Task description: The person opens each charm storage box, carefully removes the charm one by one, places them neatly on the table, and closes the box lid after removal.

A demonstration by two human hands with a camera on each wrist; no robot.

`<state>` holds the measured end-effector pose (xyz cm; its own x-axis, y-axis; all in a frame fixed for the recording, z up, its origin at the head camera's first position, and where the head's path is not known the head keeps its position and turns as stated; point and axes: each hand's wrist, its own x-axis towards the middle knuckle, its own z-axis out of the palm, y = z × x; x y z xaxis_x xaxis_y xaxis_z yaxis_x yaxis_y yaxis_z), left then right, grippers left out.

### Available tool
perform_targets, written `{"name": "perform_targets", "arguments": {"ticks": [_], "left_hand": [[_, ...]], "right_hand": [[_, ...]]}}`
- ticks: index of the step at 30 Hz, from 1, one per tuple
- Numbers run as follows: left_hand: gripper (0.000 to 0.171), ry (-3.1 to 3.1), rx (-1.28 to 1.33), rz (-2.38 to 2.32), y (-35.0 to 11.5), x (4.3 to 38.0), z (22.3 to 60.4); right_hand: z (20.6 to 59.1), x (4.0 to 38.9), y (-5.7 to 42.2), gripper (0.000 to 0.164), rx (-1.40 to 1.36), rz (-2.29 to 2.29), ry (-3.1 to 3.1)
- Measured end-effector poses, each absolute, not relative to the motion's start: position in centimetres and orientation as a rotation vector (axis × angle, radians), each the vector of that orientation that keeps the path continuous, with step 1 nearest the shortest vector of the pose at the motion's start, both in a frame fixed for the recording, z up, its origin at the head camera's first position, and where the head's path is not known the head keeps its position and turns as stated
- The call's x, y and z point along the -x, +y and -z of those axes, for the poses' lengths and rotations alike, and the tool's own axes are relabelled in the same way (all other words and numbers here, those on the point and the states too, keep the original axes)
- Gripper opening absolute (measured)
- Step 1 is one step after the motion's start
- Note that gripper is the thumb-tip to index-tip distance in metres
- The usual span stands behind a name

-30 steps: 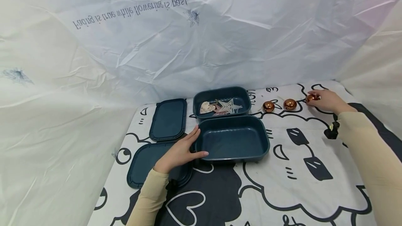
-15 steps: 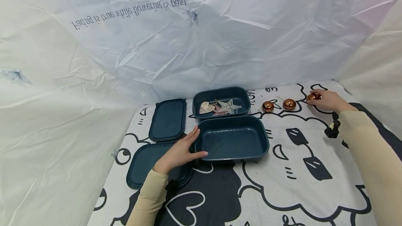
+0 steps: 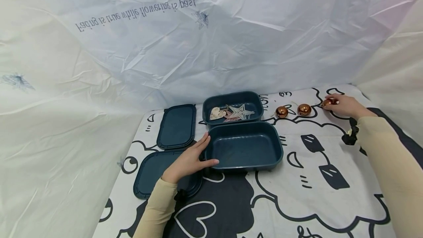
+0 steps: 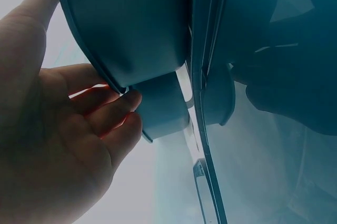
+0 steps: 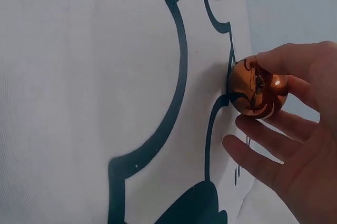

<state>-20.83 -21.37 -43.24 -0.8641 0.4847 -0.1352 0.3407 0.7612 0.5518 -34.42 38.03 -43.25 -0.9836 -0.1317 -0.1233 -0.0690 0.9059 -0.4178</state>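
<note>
At the back right, my right hand (image 3: 345, 105) holds a shiny copper Christmas bauble (image 5: 256, 88) between thumb and fingers. The right wrist view shows the thumb on the ball's upper side, two other fingers reaching below it, and the ball close against the cloth. Two matching baubles, one in the middle (image 3: 304, 110) and one farther left (image 3: 281, 112), lie on the cloth with thin hanging loops. My left hand (image 3: 186, 162) rests at the left end of a dark blue plastic box (image 3: 248, 150), its thumb over the front rim and its fingertips at the side rim.
Behind the front box stands a second blue box (image 3: 232, 100) with white star ornaments (image 3: 241, 111) and other small decorations inside. Two blue lids, one at the back (image 3: 177, 126) and one nearer (image 3: 155, 168), lie to the left. White sheeting (image 3: 211, 58) walls in the cloth-covered table.
The bauble in my right hand has shifted slightly between the fingers. The left hand, the boxes and the other baubles stay put.
</note>
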Motion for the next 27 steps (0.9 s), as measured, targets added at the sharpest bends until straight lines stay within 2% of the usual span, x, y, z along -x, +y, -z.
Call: {"name": "perform_targets", "arguments": {"ticks": [14,21,27], "left_hand": [[0.101,2.695,-0.661,-0.772,-21.29,20.74,43.42],[0.101,2.696,-0.657,-0.764,-21.31,20.78,43.24],[0.101,2.698,-0.651,-0.765,-21.3,20.67,43.16]], "right_hand": [[42.93,34.1,37.94,0.073,0.137,0.67,2.895],[43.0,34.11,37.58,0.066,0.154,0.693,2.895],[43.05,34.08,37.17,0.07,0.157,0.678,2.9]]}}
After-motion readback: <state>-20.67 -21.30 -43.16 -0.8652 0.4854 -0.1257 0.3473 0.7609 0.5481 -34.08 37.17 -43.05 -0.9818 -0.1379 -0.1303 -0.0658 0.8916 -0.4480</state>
